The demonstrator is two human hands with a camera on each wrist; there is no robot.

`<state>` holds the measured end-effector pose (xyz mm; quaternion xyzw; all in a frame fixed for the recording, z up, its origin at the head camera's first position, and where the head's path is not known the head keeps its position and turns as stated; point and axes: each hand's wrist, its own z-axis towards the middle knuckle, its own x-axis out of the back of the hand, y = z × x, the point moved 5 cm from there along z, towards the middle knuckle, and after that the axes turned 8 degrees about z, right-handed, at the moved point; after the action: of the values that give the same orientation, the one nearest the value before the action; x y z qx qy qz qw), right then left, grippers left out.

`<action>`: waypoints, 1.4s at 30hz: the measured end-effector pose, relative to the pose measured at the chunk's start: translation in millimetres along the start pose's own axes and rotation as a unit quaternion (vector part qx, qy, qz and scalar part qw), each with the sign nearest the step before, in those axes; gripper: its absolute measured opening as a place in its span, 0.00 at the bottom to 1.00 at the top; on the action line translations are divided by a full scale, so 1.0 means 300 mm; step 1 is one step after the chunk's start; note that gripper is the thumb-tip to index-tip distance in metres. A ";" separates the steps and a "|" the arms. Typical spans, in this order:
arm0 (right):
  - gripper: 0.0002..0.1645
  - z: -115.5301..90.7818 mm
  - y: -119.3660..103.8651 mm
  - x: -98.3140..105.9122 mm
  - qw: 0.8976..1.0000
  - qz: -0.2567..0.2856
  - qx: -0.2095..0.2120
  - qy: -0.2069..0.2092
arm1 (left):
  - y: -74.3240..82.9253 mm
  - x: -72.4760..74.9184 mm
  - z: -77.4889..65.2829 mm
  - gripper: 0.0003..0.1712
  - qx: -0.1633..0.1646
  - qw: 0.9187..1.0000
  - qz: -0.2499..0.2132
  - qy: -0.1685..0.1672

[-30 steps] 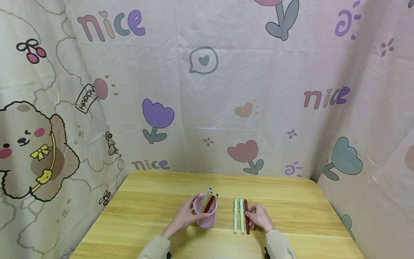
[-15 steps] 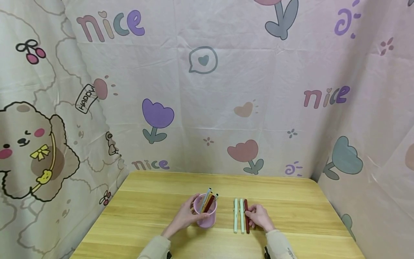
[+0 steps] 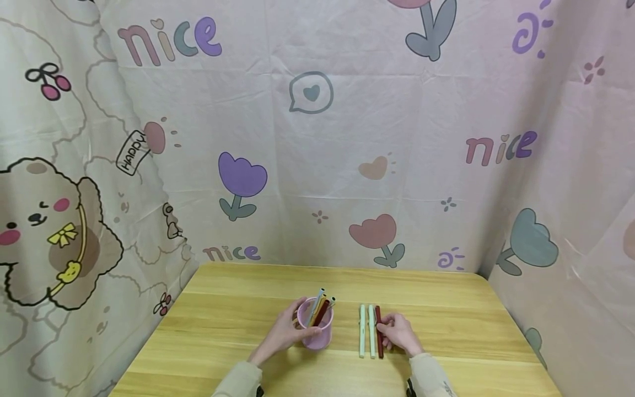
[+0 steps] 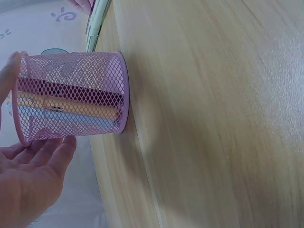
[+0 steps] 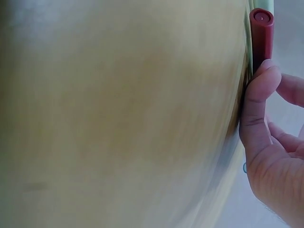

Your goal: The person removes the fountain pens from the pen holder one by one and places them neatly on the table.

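Observation:
My left hand (image 3: pixel 284 334) grips a pink mesh pen cup (image 3: pixel 317 340) near its rim, fingers on the far side and thumb across the front. The cup stands upright on the table; in it lean several pens, including a dark red pen (image 3: pixel 321 313), a yellow-orange one and a light blue one. To the right, my right hand (image 3: pixel 399 333) pinches a second dark red pen (image 3: pixel 380 348) by its right side. Two pale green pens (image 3: pixel 361 332) lie parallel just left of it. The right wrist view shows the thumb (image 5: pixel 266 80) against that red pen (image 5: pixel 262 42).
The wooden table (image 3: pixel 238 292) runs back to a printed cloth (image 3: pixel 307 143) with flowers and words. More cloth hangs along the left and right sides.

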<state>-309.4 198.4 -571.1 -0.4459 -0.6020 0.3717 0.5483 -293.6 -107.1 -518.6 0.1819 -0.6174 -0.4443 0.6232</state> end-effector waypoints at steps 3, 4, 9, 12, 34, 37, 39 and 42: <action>0.14 -0.001 0.002 0.001 1.000 0.009 -0.004 -0.003 | -0.001 0.000 0.000 0.57 0.000 1.000 0.002 0.000; 0.15 -0.002 0.002 0.001 1.000 0.013 -0.005 -0.004 | -0.001 0.000 0.000 0.57 0.000 1.000 0.002 0.000; 0.18 -0.008 0.003 0.001 1.000 0.027 -0.010 -0.011 | -0.005 -0.001 0.002 0.57 -0.003 1.000 0.001 -0.001; 0.20 -0.011 0.000 0.001 0.999 0.029 -0.008 -0.012 | -0.005 -0.001 0.003 0.58 -0.004 1.000 0.002 -0.002; 0.24 -0.038 -0.018 0.006 0.999 0.039 0.017 -0.020 | -0.006 -0.004 0.002 0.57 0.000 1.000 0.007 -0.001; 0.24 -0.043 -0.027 0.005 0.999 0.036 0.024 -0.019 | -0.007 -0.003 0.004 0.57 -0.007 1.000 0.009 0.002; 0.24 -0.045 -0.034 0.003 0.999 0.036 0.030 -0.019 | -0.007 -0.002 0.005 0.56 -0.010 1.000 0.010 0.004; 0.23 -0.052 -0.047 0.000 0.998 0.040 0.038 -0.024 | -0.008 -0.001 0.005 0.56 -0.009 1.000 0.013 0.004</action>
<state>-295.9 193.0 -556.1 -0.4393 -0.5819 0.4271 0.5348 -295.7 -107.6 -520.3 0.1699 -0.6128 -0.4409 0.6334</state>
